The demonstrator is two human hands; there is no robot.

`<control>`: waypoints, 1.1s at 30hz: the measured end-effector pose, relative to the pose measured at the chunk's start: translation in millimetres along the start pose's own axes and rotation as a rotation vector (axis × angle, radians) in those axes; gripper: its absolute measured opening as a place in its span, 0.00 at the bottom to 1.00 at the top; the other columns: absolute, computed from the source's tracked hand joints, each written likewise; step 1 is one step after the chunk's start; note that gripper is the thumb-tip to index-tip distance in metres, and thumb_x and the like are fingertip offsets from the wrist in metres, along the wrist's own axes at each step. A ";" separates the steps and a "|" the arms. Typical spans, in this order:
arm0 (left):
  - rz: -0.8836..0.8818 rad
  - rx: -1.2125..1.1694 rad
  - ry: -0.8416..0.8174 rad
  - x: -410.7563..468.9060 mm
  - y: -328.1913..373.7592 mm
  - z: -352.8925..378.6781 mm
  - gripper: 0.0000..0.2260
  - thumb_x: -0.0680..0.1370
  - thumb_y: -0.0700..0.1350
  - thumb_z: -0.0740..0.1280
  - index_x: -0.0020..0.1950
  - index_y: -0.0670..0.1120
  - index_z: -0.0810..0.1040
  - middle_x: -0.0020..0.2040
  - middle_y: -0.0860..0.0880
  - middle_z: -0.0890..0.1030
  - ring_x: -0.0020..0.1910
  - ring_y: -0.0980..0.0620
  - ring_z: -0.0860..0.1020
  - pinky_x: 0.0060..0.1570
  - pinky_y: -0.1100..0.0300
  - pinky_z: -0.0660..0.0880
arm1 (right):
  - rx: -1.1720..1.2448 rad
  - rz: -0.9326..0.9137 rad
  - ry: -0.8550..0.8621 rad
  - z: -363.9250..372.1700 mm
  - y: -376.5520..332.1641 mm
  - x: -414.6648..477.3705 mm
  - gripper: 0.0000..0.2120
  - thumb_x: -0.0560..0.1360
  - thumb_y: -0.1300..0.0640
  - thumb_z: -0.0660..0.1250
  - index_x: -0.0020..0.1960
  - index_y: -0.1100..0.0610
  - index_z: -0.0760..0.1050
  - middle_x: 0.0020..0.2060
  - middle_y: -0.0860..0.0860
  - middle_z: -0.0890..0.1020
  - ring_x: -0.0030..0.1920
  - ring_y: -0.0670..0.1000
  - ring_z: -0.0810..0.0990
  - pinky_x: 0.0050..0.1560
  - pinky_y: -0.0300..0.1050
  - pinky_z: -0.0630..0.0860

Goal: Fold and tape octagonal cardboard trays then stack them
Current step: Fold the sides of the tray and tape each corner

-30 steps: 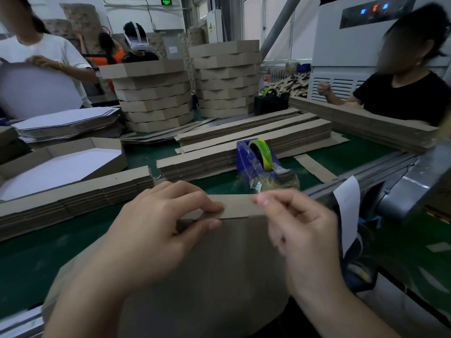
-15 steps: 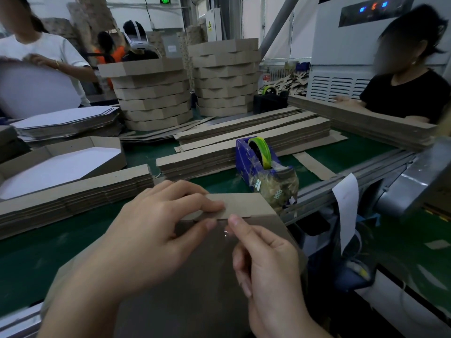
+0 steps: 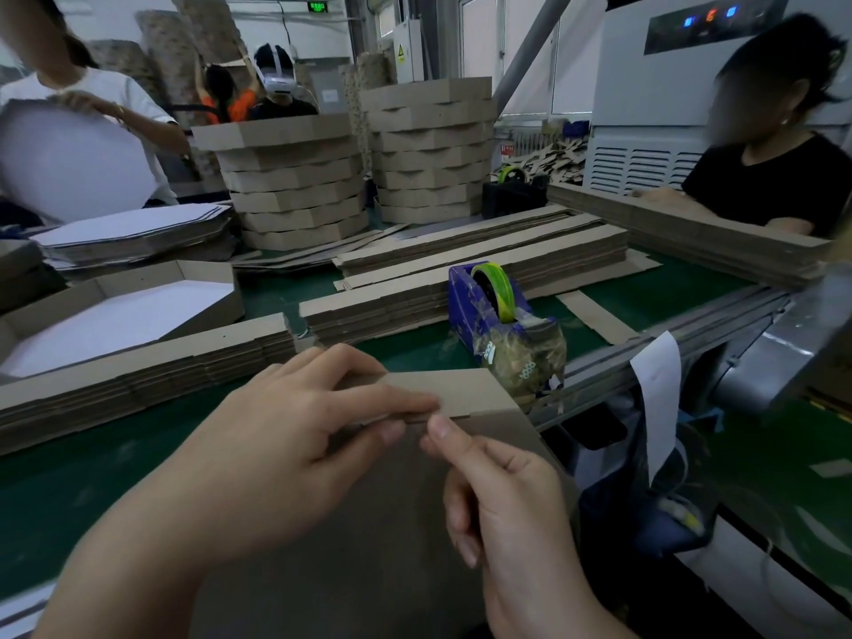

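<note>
I find the left hand [image 3: 276, 454] clamped on the cardboard tray [image 3: 369, 555], thumb and fingers pinching its folded top flap. The tray is held up over the near edge of the green table [image 3: 92, 477], just in front of the blue tape dispenser [image 3: 500, 315]. The right hand [image 3: 502, 509] sets its thumb tip against the tray below that flap, fingers curled; I cannot tell whether they grip anything.

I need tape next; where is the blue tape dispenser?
Head view, right of centre: the blue tape dispenser stands on the green table, just beyond the tray flap and before the cardboard strips.
</note>
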State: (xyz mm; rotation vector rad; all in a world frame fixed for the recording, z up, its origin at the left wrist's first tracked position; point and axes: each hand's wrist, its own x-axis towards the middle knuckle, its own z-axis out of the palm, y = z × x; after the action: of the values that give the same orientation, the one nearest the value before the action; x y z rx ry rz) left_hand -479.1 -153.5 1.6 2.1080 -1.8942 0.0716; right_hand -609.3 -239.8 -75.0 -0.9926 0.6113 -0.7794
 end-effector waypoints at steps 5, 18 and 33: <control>-0.095 -0.010 0.117 10.5 13.0 2.1 0.19 0.73 0.67 0.49 0.48 0.65 0.78 0.49 0.64 0.75 0.50 0.62 0.73 0.50 0.60 0.69 | 0.000 -0.034 -0.073 -1.5 -0.7 -1.3 0.12 0.60 0.48 0.71 0.25 0.56 0.79 0.17 0.52 0.67 0.16 0.46 0.59 0.17 0.34 0.55; -0.153 0.041 0.309 16.0 15.5 16.6 0.14 0.69 0.66 0.61 0.37 0.57 0.77 0.43 0.58 0.80 0.40 0.54 0.76 0.38 0.54 0.74 | -0.132 -0.125 -0.140 -8.5 -1.4 3.6 0.14 0.74 0.55 0.69 0.30 0.55 0.82 0.19 0.53 0.73 0.18 0.47 0.64 0.20 0.36 0.61; -0.165 0.218 0.047 -1.1 9.2 2.1 0.20 0.68 0.65 0.61 0.59 0.66 0.72 0.60 0.61 0.71 0.58 0.54 0.72 0.48 0.56 0.69 | -0.680 -0.529 -0.027 -41.7 -8.8 46.0 0.16 0.76 0.44 0.54 0.61 0.42 0.74 0.56 0.38 0.74 0.63 0.41 0.71 0.67 0.43 0.67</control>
State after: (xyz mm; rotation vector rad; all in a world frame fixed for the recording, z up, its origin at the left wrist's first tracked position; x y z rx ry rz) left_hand -488.6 -153.7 1.2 2.3746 -1.7477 0.3006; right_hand -616.6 -300.4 -89.6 -1.8340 0.6081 -1.0426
